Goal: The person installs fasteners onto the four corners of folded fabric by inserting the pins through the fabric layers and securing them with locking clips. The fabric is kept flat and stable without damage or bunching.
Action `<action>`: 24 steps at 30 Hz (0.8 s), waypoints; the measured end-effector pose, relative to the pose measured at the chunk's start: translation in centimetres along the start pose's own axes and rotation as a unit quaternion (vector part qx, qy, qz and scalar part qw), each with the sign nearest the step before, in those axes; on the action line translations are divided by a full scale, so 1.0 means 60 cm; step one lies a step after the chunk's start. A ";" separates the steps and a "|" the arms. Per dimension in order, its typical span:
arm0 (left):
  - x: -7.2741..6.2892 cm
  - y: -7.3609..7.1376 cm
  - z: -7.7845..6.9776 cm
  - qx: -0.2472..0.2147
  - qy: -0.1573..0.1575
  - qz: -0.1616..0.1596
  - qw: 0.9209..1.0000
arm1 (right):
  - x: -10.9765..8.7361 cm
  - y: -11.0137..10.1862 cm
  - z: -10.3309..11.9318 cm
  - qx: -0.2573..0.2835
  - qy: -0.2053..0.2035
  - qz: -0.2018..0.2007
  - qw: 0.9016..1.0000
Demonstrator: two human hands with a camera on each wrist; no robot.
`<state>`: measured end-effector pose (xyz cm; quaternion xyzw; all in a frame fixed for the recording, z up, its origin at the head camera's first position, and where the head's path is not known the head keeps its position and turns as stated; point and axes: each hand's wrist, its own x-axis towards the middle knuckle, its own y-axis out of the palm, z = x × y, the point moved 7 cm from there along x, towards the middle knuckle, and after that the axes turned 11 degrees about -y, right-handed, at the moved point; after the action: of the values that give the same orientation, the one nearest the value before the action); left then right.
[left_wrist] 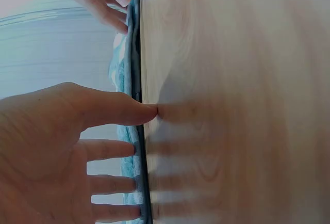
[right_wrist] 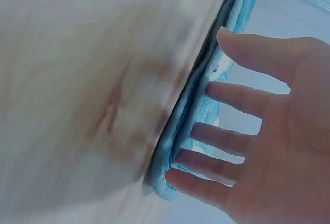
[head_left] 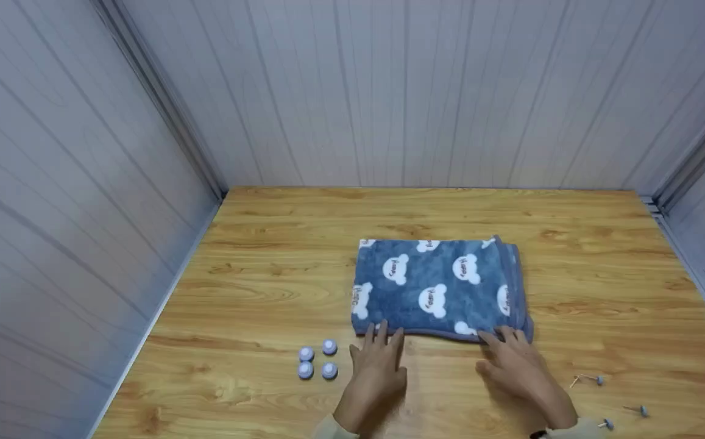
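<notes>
Two-handed, with left hand and right hand spread, touching edge of folded blue plush blanket, seemingly for steadying.

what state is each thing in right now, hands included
blue plush blanket with white bear heads: folded into a rough rectangle, lying flat
four small round pale-lilac knobs: grouped two by two, apart from the blanket
three thin pins with blue-grey heads: lying scattered
left hand: fingers extended, at the blanket's near edge
right hand: fingers extended, at its near right corner
</notes>
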<state>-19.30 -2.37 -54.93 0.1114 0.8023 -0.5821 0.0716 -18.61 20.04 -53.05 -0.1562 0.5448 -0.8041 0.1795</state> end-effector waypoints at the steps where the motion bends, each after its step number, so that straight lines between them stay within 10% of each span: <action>1: -0.004 0.001 0.001 -0.003 0.001 0.001 1.000 | -0.003 0.001 0.001 0.000 0.001 0.000 1.000; 13: -0.036 0.006 0.006 -0.035 -0.013 0.006 0.999 | -0.021 0.005 0.010 -0.026 0.008 0.000 1.000; 24: -0.039 0.018 0.020 -0.031 -0.037 0.072 0.996 | -0.034 0.029 0.010 0.004 0.058 0.091 0.994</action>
<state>-16.74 -3.39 -55.74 0.1451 0.8065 -0.5541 0.1464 -16.31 19.92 -54.58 -0.0582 0.5629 -0.7944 0.2208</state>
